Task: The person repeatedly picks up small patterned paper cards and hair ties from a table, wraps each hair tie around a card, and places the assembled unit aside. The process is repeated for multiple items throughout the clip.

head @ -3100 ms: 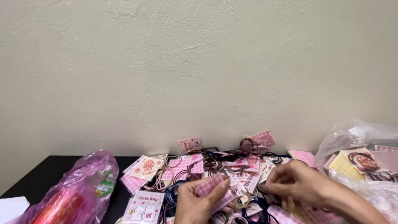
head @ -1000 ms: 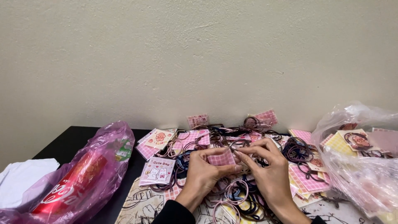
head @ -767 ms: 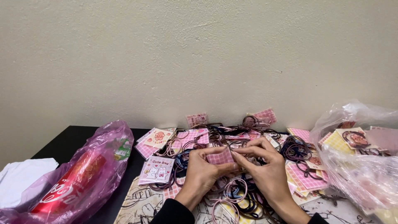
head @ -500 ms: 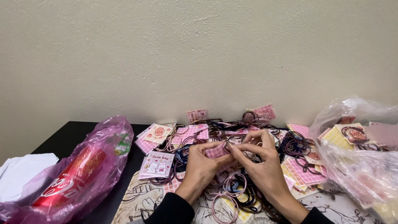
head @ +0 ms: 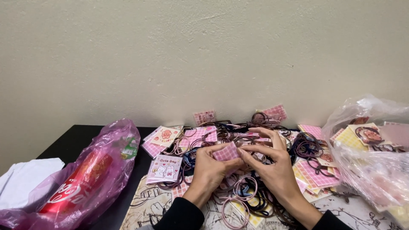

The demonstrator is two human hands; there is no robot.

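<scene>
Black table half buried; left hand and right hand fingers pinch pink checked card; grip partly hidden.

A black table stands against a pale wall. On it lie a printed sheet with line drawings, a heap of hair ties mixed with pink checked cards, a purple plastic bag, a white cloth at far left, and a clear bag at right.
</scene>
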